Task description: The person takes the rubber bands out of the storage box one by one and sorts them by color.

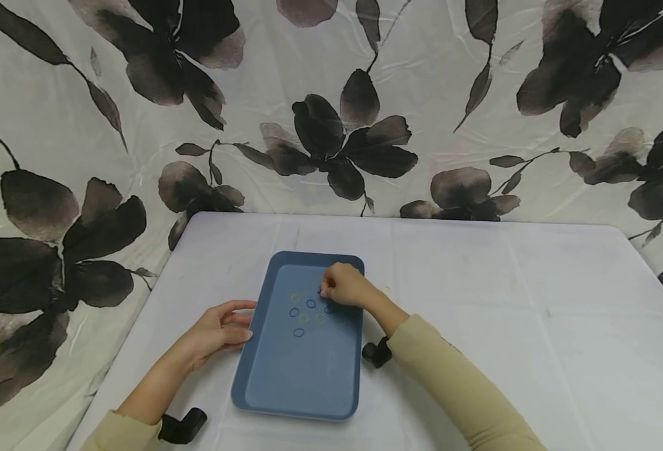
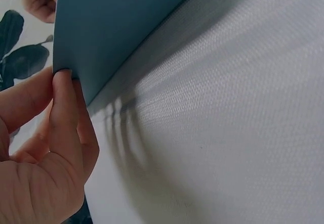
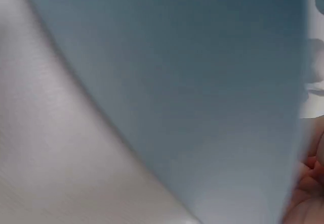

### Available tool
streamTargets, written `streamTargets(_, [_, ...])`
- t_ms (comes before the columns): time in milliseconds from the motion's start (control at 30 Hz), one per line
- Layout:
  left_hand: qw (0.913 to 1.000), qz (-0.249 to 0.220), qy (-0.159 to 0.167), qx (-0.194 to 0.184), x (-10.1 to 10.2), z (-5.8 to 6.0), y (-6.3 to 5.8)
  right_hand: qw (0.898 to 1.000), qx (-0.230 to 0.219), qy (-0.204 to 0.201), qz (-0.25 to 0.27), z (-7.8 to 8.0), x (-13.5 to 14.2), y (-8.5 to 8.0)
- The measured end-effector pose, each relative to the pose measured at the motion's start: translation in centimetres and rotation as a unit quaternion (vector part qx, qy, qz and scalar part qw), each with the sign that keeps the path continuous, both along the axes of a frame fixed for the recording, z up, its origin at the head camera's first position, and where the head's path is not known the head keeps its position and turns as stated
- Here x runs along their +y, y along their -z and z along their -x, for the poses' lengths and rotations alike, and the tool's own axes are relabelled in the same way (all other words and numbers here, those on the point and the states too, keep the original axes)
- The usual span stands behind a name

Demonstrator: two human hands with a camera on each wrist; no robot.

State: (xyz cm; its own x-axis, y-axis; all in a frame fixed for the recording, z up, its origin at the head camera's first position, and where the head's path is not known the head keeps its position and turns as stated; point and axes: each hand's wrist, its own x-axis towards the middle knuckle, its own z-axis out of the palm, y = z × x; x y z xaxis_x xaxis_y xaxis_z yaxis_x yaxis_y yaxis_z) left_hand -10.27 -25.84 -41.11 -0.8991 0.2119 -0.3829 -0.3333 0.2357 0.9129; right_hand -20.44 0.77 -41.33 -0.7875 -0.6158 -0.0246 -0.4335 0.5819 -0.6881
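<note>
A blue rectangular tray [image 1: 303,382] lies on the table with several thin small rings in it. Some are blue, like the blue ring [image 1: 299,337], others pale yellow, like the yellow ring [image 1: 295,302]. Over the tray's upper right part, my right hand [image 1: 342,285] has its thumb and fingertips brought together, a dark bit of a small blue ring showing at the tips. My left hand [image 1: 218,332] touches the tray's left rim with extended fingertips; the left wrist view shows these fingers [image 2: 66,118] right at the edge. In the right wrist view the tray wall hides most of the right hand.
A white cloth covers the table [image 1: 506,351]. Another yellowish ring [image 1: 386,289] lies right of the tray, beside my right forearm. Black wrist devices show at the left wrist [image 1: 183,427] and right wrist [image 1: 377,354]. A flower-printed curtain [image 1: 449,75] hangs behind the table.
</note>
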Motion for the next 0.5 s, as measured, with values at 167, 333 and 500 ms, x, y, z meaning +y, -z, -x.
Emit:
streamTargets(167, [1.0000, 0.002, 0.008, 0.001, -0.1, 0.0, 0.0, 0.998, -0.058, 0.006, 0.040, 0.4, 0.5, -0.6])
streamTargets(333, [0.9998, 0.006, 0.017, 0.006, -0.1, 0.1, -0.1, 0.984, -0.144, 0.026, 0.099, 0.7, 1.2, -1.5])
streamTargets(500, [0.9998, 0.009, 0.018, 0.008, -0.2, 0.1, 0.0, 0.966, -0.203, 0.039, 0.157, 0.8, 2.1, -2.4])
